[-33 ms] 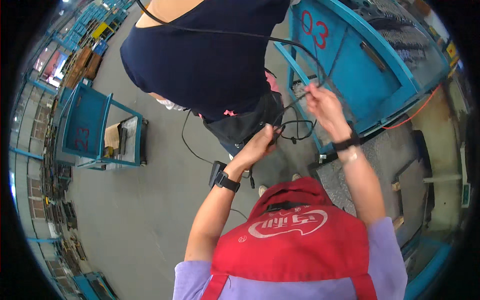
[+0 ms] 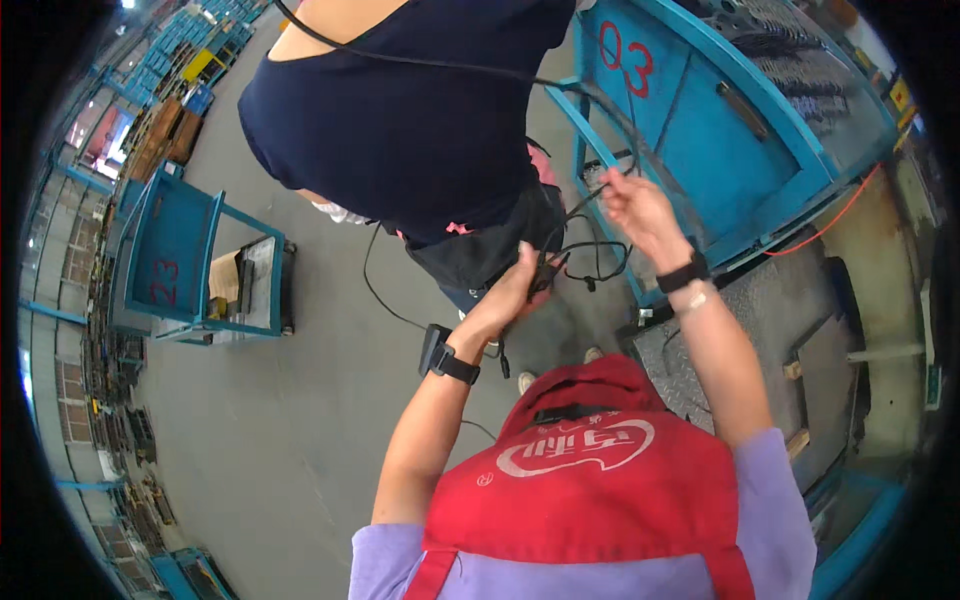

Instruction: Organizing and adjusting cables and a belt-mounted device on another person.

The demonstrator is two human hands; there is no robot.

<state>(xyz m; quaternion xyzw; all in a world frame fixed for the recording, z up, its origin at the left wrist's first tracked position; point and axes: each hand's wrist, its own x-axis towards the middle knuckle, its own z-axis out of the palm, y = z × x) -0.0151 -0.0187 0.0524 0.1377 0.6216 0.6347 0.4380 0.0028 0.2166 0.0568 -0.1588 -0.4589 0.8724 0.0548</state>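
Near a blue cart point(image 2: 690, 105), the right hand point(image 2: 643, 218) holds black cable point(image 2: 597, 243) in a narrow fingertip grip; the left hand's point(image 2: 508, 292) grip encloses gathered cable beside 1 co-worker point(image 2: 390, 130).

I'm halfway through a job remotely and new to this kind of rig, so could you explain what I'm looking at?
There is no robot here: you see a person's bare hands. The view comes from the left of two fisheye cameras worn on that person's head, looking down, so straight edges bend near the rim. The red apron is the wearer's own.

The right hand pinches a thin black cable. The left hand is at a dark tangle beside a co-worker's black waist pouch; its exact grip is hidden. The co-worker's back, in a dark top, fills the upper middle.

Below is a grey floor, with a blue cart at left and blue metalwork at upper right.
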